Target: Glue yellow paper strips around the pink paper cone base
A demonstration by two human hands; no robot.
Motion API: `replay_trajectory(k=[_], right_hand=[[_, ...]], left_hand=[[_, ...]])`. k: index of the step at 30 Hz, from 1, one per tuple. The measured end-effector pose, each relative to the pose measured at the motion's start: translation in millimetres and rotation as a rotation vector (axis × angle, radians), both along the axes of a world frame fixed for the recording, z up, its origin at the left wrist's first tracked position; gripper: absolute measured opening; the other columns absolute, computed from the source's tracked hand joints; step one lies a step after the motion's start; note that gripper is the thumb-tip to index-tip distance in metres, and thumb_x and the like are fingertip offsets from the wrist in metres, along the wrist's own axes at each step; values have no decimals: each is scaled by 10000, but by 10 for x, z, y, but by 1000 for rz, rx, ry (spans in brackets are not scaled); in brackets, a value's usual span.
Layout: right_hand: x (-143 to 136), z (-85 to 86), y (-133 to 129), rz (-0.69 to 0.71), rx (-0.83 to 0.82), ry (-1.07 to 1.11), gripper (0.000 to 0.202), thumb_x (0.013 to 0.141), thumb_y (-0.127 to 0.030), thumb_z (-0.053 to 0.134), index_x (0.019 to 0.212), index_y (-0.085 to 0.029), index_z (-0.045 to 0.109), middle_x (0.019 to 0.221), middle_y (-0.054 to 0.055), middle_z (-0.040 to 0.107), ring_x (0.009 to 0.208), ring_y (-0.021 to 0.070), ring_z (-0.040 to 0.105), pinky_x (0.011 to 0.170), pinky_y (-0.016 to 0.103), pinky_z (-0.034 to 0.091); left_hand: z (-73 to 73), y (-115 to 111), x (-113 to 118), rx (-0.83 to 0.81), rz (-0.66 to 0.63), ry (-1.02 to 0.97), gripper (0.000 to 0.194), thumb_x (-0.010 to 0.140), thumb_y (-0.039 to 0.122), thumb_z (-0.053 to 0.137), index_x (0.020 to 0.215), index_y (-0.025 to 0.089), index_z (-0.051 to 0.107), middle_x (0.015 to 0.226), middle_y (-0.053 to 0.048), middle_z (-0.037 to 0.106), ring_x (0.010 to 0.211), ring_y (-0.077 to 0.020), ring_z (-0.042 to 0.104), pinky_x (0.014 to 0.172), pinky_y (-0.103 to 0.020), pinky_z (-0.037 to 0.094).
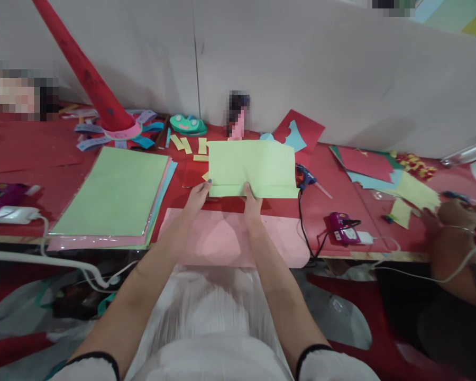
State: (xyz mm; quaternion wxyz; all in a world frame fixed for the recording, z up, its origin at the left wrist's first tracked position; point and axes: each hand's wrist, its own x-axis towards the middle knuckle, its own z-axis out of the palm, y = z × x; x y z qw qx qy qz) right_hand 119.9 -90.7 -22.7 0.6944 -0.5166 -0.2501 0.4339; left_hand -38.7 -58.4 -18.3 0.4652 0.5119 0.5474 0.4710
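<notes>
A light green sheet of paper (254, 164) is raised over the red table, with a folded strip running along its lower edge. My left hand (199, 196) grips its lower left corner, thumb in front. Near the middle of that same edge, my right hand (253, 202) pinches the fold, thumb on top; the fingers behind the paper are hidden. Below my hands a pink sheet (214, 241) lies at the table's front edge. Small yellow paper strips (186, 145) lie beyond my left hand. A blue glue gun (305, 177) rests just right of the green sheet.
At left lies a stack of coloured paper (111, 193), with a red paper cone (99, 90) behind it. A purple power adapter (341, 227) and cables sit at right. A co-worker's hands (456, 214) are beside paper scraps at far right. A wall (321, 69) stands behind the table.
</notes>
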Motion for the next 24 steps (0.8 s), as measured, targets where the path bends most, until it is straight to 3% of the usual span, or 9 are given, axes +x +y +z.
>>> replay_trajectory(k=[2, 4, 7, 10, 17, 24], right_hand=[[1, 14, -8, 0, 5, -8, 610, 709, -430, 656, 1251, -178, 535, 1261, 91, 576, 1143, 221, 564, 823, 364, 568], [2, 19, -7, -6, 12, -11, 607, 710, -421, 657, 1253, -180, 532, 1262, 90, 574, 1136, 219, 569, 814, 359, 571], [1, 5, 8, -18, 12, 12, 565, 712, -407, 654, 1216, -169, 557, 1244, 100, 585, 1111, 223, 583, 783, 357, 580], [0, -18, 22, -11, 22, 18, 549, 704, -410, 660, 1191, -173, 571, 1245, 98, 585, 1102, 220, 587, 769, 351, 584], [2, -64, 50, -18, 23, 0, 525, 694, -418, 667, 1159, -188, 590, 1248, 85, 583, 1132, 215, 569, 805, 357, 574], [15, -68, 58, -43, 7, 6, 511, 696, -411, 664, 1145, -177, 596, 1263, 95, 573, 1144, 223, 563, 852, 380, 557]], left_hand=[[33, -21, 2, -9, -23, 48, 373, 771, 390, 613, 521, 186, 427, 462, 45, 394, 510, -105, 485, 499, -208, 407], [70, -43, 15, -44, -82, 1, 357, 785, 407, 603, 556, 185, 442, 486, 43, 440, 509, -106, 519, 499, -208, 430], [99, -55, 51, -160, -207, -145, 238, 794, 404, 610, 794, 172, 555, 641, 8, 604, 547, -134, 620, 559, -255, 511], [84, -43, 74, -228, -243, -176, 267, 790, 354, 637, 952, 156, 564, 745, -30, 670, 586, -165, 672, 594, -292, 550], [3, -36, 31, -198, -193, -281, 240, 867, 369, 532, 909, 136, 569, 675, -27, 670, 604, -207, 698, 580, -312, 574], [106, -72, 39, -214, -207, -255, 267, 866, 419, 520, 850, 154, 544, 669, -29, 691, 608, -183, 698, 577, -278, 571]])
